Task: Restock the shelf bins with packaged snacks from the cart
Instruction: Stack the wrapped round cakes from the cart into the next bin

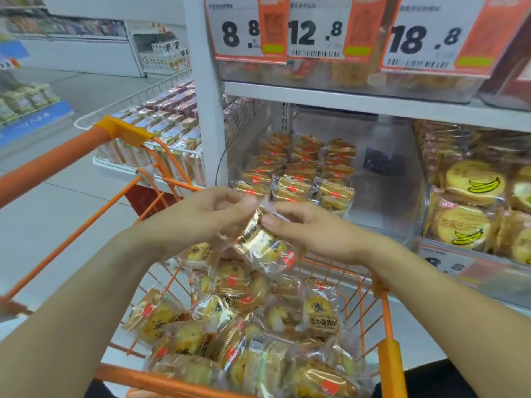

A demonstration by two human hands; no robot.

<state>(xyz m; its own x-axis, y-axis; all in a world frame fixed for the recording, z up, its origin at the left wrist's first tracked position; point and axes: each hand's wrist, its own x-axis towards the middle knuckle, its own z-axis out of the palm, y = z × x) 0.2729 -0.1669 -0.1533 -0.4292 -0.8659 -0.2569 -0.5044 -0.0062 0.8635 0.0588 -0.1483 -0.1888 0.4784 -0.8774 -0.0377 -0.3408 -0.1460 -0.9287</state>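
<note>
Hands meet above the orange cart (385, 334), sharing one clear-wrapped snack packet (263, 242). The left hand (201, 216) pinches the packet's top edge with curled fingers (244, 201); the right hand (313, 228) pinches the same wrapper from the other side, thumb pressed to its upper corner. Below them the cart basket is heaped with similar packets (238, 326). Just beyond, on the middle shelf, a clear bin (385, 196) holds neat rows of packets along its left side, under price tags (316, 27).
</note>
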